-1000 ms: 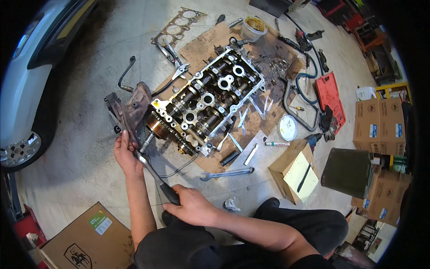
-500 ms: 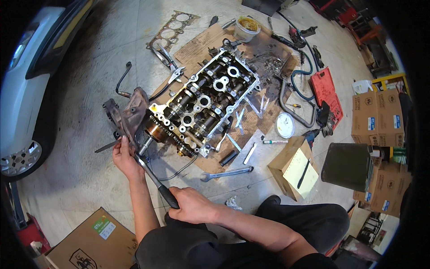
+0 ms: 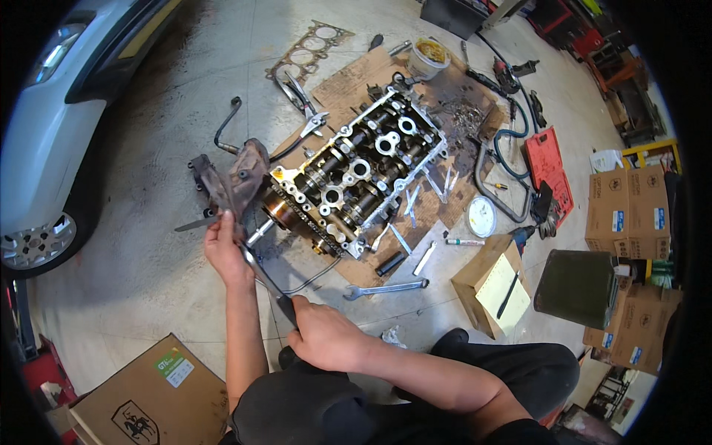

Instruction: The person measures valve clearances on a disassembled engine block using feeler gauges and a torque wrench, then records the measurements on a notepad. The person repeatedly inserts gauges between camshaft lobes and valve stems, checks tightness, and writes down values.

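Note:
A cylinder head [image 3: 382, 152] with its camshafts exposed lies on cardboard. At its near-left end is a brownish, toothed cam gear [image 3: 280, 208]. From that gear a shiny socket extension [image 3: 259, 233] runs to a ratchet wrench [image 3: 268, 280]. My right hand [image 3: 328, 337] is wrapped round the ratchet's dark handle. Beside the ratchet's head, my left hand [image 3: 228, 256] has its fingers closed on a dark flat metal bar [image 3: 196, 223], which sticks out to the left. The fingers hide the bar's other end. A rusty bracket-like casting [image 3: 237, 174] lies just beyond that hand.
A combination wrench [image 3: 386, 288], white plastic strips [image 3: 411, 204] and a black socket [image 3: 390, 263] lie at the near right. Pliers [image 3: 304, 107] and a head gasket [image 3: 311, 48] are farther off. A car [image 3: 52, 170] stands left, and a carton [image 3: 148, 393] near left.
The whole view has shifted, so the scene sits farther right. Both hands keep their grips, and the ratchet still points from the gear toward me at nearly the same angle.

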